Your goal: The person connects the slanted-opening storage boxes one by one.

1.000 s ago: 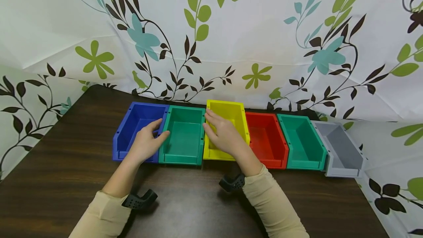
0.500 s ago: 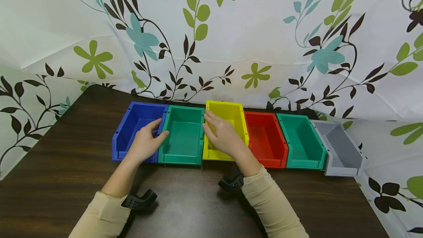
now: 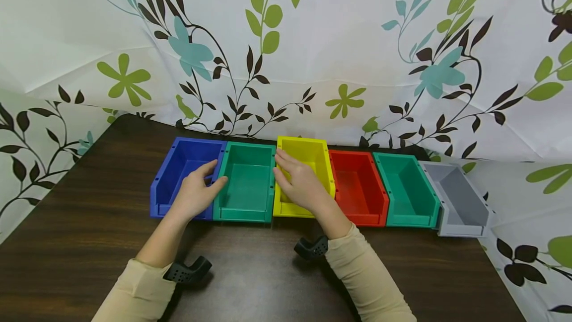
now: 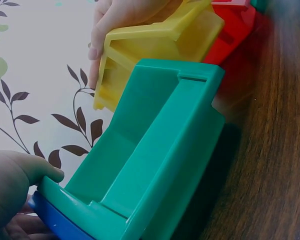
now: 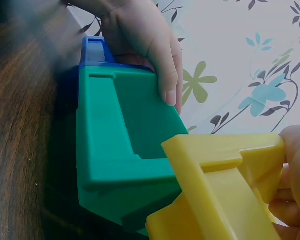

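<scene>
In the head view, my left hand (image 3: 198, 194) straddles the wall between the blue bin (image 3: 161, 198) and the green bin (image 3: 248, 183) beside it. Its thumb hooks over the green rim while the fingers lie on the blue side, as the left wrist view shows. The yellow bin (image 3: 308, 145) stands right of the green one and set slightly farther back. My right hand (image 3: 300, 183) reaches across it and holds its left wall at the rim. Curled fingers (image 5: 286, 205) show beside that wall in the right wrist view. The insides that show hold nothing.
To the right of the yellow bin the row goes on with a red bin (image 3: 357, 188), a second green bin (image 3: 408, 188) and a grey bin (image 3: 462, 198) turned at an angle. All sit on a dark wooden table (image 3: 250, 272). A leaf-patterned cloth (image 3: 348, 39) hangs behind.
</scene>
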The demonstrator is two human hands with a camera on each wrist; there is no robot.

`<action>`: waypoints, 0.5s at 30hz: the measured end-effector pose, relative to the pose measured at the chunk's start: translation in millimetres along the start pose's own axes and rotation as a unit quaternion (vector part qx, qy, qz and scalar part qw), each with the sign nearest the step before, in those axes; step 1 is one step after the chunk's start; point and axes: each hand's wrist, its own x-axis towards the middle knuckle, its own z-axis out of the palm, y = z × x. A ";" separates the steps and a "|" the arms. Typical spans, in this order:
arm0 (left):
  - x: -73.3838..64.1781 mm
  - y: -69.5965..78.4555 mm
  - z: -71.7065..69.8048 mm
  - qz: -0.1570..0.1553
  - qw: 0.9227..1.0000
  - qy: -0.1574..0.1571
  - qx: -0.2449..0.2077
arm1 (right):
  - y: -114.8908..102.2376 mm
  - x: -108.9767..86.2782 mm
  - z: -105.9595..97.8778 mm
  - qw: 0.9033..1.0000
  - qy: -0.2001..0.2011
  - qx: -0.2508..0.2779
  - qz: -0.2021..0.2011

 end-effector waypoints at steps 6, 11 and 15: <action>0.8 -1.0 0.9 0.000 1.000 0.001 0.000 | -0.3 -0.8 1.2 1.000 0.006 0.002 -0.001; 0.7 -0.3 0.7 -0.002 1.000 -0.001 -0.002 | 0.3 -1.4 2.4 1.000 0.008 0.008 0.001; 1.1 -1.0 1.4 -0.001 1.000 0.001 -0.003 | 1.8 -1.9 3.8 1.000 0.007 0.008 0.005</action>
